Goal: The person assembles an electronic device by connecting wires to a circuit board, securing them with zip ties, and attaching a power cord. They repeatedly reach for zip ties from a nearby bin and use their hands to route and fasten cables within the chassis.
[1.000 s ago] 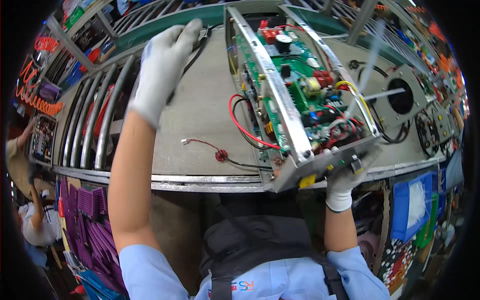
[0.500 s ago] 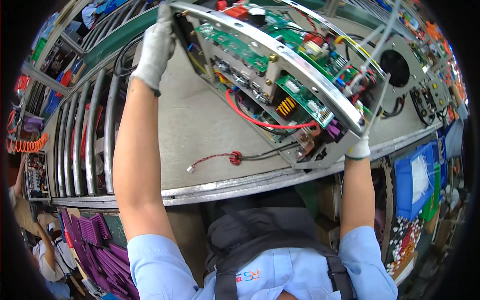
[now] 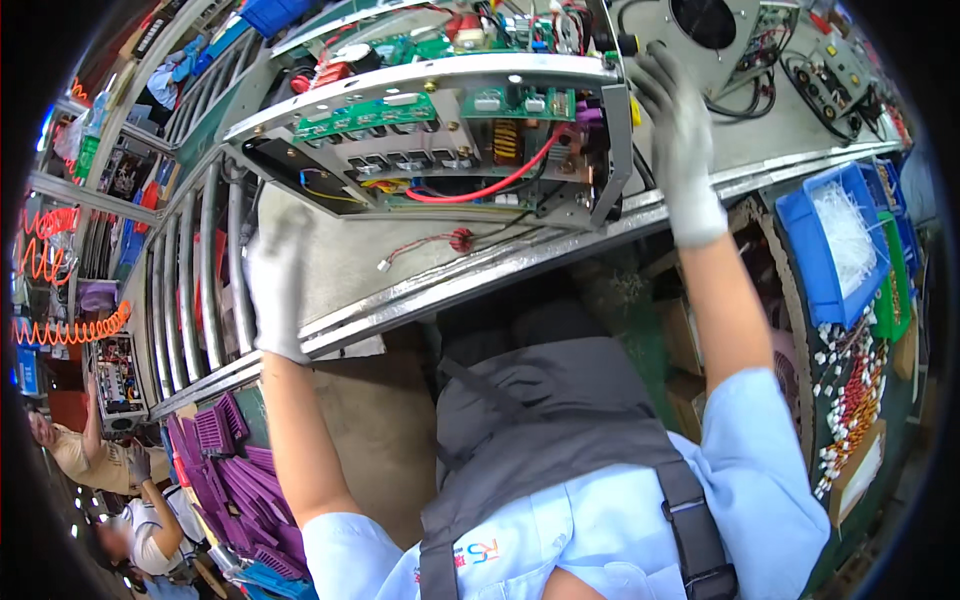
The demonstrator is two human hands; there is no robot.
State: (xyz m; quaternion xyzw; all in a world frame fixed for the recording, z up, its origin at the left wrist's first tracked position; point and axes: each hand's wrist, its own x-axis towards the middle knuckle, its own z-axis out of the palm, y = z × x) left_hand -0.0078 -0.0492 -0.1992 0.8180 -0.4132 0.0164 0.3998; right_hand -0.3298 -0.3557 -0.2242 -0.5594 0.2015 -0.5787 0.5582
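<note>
At the far left, orange coiled hoses (image 3: 60, 330) hang beside a rack of metal rollers (image 3: 195, 290) that runs along the left end of the tabletop (image 3: 330, 255). Below the rollers, purple plastic parts (image 3: 225, 470) lie piled near the floor.

The left hand (image 3: 275, 290), in a grey glove, rests open and flat on the near left part of the tabletop, fingers spread, holding nothing. It lies near the lower left corner of the metal chassis (image 3: 440, 140) but does not touch it.

The chassis stands tilted on the middle of the tabletop, its open underside turned toward the person, showing green circuit boards (image 3: 420, 105) and a red wire (image 3: 490, 185) looping across it. A loose red lead (image 3: 440, 242) lies on the tabletop just under it.

The right hand (image 3: 675, 130), also gloved, is up at the chassis's right end, fingers curled around its upper right corner, gripping it. Beyond that hand, a grey panel with a round fan opening (image 3: 705, 25) lies flat.

At the far right, a blue bin (image 3: 835, 250) holds white pieces, with small white and red connectors (image 3: 850, 380) scattered below it.
</note>
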